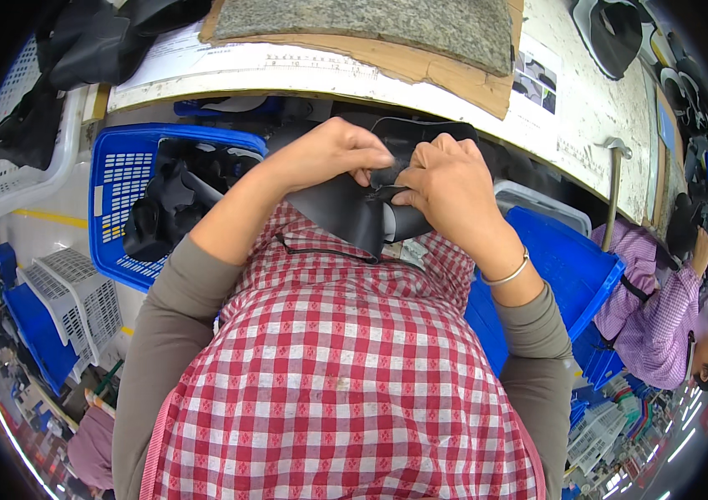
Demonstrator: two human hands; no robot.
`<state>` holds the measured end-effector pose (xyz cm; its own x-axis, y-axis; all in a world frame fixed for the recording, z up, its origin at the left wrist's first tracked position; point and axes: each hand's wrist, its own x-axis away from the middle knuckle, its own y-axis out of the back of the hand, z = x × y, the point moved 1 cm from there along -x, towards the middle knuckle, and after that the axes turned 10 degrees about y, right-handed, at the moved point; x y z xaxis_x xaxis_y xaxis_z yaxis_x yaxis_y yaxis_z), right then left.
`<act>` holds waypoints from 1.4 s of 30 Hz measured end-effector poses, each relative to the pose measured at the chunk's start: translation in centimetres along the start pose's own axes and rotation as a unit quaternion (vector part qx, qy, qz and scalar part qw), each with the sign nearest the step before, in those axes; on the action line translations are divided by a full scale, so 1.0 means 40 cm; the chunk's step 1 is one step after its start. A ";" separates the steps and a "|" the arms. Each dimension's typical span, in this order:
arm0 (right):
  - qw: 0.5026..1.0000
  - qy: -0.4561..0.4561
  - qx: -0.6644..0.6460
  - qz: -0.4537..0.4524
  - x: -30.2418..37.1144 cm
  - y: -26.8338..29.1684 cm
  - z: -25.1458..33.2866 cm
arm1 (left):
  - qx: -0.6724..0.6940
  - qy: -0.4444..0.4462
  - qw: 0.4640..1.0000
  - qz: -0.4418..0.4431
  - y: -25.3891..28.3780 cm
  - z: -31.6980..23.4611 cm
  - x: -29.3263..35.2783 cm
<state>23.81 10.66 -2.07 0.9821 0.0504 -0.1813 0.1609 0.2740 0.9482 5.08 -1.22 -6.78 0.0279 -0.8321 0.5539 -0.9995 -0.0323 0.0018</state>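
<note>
A black leather-like shoe piece [339,215] lies over my lap, just below the bench edge, with a pale strip showing near its middle. My right hand [451,179] is closed on a folded edge of it, thumb and fingers pressed together. My left hand [344,152] is held just above and to the left, its thumb and fingertips drawn into a pinch. What sits between those fingertips, if anything, is too small to make out. More black material spreads behind both hands, under the bench edge.
On the bench [567,137] ahead lie a stone slab [362,29] over cardboard and a hammer [615,158]. A blue basket [125,179] of black pieces stands left, a blue bin [558,258] right. A co-worker [650,308] in purple checks is at the far right.
</note>
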 end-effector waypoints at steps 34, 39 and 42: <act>0.973 -0.159 -0.164 0.016 0.020 0.033 0.010 | 0.134 -0.067 0.988 -0.021 -0.074 0.023 0.111; 0.978 -0.138 -0.155 0.012 0.016 0.035 0.015 | 0.165 -0.028 0.986 0.001 -0.072 0.024 0.121; 0.981 -0.126 -0.149 -0.008 0.012 0.034 0.020 | 0.161 -0.024 0.987 -0.003 -0.076 0.025 0.122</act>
<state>24.58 10.30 -0.66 0.9786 -0.1855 -0.0887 0.1774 0.5435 0.8204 8.27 -5.73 -4.91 0.0424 -0.8559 0.5154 -0.9423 -0.2056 -0.2640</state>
